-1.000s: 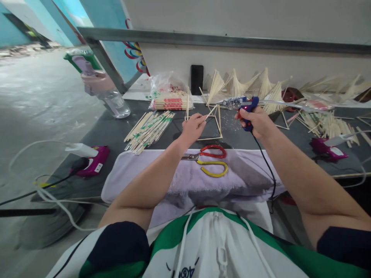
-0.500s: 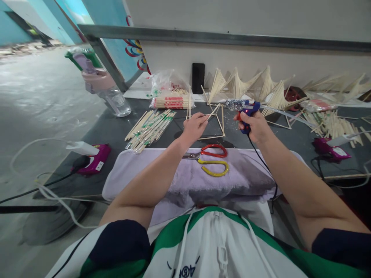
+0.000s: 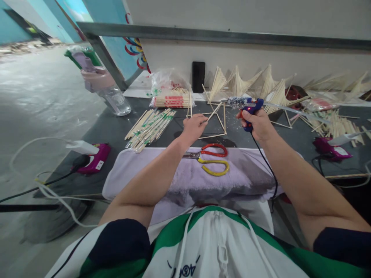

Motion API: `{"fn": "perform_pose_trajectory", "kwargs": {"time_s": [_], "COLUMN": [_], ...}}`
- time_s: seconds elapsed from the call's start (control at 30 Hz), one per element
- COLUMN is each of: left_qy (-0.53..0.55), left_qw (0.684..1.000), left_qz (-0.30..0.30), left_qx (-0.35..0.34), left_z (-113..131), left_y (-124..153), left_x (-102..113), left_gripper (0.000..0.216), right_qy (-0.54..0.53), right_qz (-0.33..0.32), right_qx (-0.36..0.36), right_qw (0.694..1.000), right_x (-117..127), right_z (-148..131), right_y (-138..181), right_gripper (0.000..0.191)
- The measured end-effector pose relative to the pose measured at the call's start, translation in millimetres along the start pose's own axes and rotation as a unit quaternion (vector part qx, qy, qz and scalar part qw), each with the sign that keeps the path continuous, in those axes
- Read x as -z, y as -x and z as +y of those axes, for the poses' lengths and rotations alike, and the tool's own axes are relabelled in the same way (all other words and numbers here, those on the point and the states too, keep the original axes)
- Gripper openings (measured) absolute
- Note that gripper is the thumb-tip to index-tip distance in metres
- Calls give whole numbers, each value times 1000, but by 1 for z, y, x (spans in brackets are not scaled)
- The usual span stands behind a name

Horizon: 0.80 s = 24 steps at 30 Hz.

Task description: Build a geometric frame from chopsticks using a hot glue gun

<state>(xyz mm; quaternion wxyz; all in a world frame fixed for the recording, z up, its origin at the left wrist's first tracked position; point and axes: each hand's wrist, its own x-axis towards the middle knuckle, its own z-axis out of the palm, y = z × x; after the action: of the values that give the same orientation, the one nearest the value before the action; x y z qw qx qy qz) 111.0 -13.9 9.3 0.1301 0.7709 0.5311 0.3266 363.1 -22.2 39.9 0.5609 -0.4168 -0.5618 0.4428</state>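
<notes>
My left hand [image 3: 194, 126] is closed on a thin wooden stick [image 3: 214, 112], which slants up to the right over a stick frame [image 3: 213, 135] lying on the dark table. Part of that frame is hidden behind the hand. In my right hand [image 3: 257, 122] is a blue hot glue gun [image 3: 251, 108] with a small red light on. Its nozzle points left, close to the upper end of the stick, and a clear glue stick [image 3: 278, 107] runs out of its back. Red-and-yellow-handled scissors [image 3: 215, 159] lie on the lilac towel [image 3: 179, 181] in front of me.
Bundled chopsticks [image 3: 152, 129] and a drinking bottle [image 3: 107, 87] stand to the left. Fan-shaped stick structures [image 3: 237, 85] and a black phone [image 3: 198, 77] are along the wall. Purple power sockets [image 3: 94, 159] sit at left and right, with trailing cables.
My right hand has shifted slightly right and up with the glue gun. The stick in my left hand has moved a little, while the left hand stays nearly in place.
</notes>
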Motion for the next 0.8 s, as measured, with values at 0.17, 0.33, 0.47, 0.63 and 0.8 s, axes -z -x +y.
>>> {"fn": "perform_pose_trajectory", "kwargs": {"time_s": [0.17,0.33,0.47,0.63,0.8], "left_qy": [-2,-5,-15,-27,-28], "left_qw": [1000,1000,1000,999,999], "left_qz": [-9,-4,-7,-15,-16], "left_qx": [-3,9,13,19,17], "left_z": [1,1,2,3,1], "left_y": [-1,0,0,0,-1], "left_x": [0,-1,-1,1,-1], "left_gripper": [20,16,17,19,18], "right_qy": [7,5,3,5,11], "right_qz": [13,13,12,23,25], "right_qx": [6,10,5,-6,-9], "right_qw": [1000,1000,1000,1000,1000], "right_x": [2,2,2,2,5], "right_z": [0,1,0,-2,-2], "right_y": [0,-1,-1,0,-1], "right_gripper": [33,34,33,31,30]}}
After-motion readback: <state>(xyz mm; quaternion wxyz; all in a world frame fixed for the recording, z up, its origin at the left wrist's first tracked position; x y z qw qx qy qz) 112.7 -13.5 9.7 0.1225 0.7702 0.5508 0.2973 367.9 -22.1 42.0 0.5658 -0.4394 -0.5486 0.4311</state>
